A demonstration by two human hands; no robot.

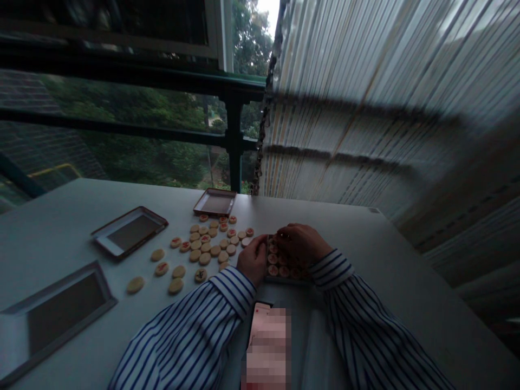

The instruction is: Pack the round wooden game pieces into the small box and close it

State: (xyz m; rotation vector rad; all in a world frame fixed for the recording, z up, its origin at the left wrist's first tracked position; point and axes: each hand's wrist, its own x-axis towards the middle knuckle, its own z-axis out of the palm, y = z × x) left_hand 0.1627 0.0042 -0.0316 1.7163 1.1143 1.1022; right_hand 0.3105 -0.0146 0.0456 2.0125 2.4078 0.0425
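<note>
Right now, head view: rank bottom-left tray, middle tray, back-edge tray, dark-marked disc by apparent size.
1. Bottom-left tray
2. Middle tray
3. Back-edge tray
4. Dark-marked disc
Nearness may inflate the first, partly cut off; true sizes unsure.

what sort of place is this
Probably a balcony or covered terrace: a dark metal railing stands behind the white table, trees show beyond it, and a pale, striped screen or curtain rises on the right.
</note>
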